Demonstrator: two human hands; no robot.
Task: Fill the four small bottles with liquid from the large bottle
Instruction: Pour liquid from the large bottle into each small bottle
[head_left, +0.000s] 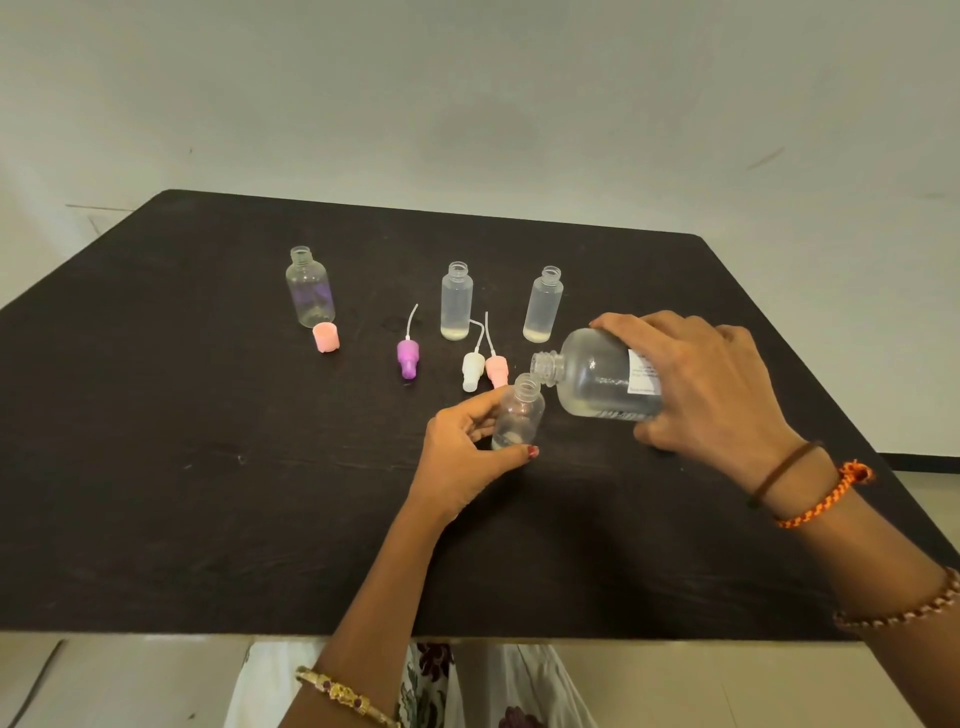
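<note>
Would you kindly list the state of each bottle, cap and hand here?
large bottle: uncapped, tipped, mouth at the held small bottle.
held small bottle: uncapped, nearly empty.
far left bottle: upright, uncapped.
middle bottle: upright, uncapped, little liquid.
right bottle: upright, uncapped, little liquid.
spray caps: off, lying down.
left hand: gripping small bottle.
right hand: gripping large bottle.

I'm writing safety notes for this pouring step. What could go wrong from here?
1. The large bottle is tipped nearly flat in the right hand, its mouth at the narrow neck of the small bottle; liquid could miss and wet the table.
2. The left hand grips the small bottle low; a nudge might tip it.
3. The white and pink spray caps lie close by and could get splashed.
</note>
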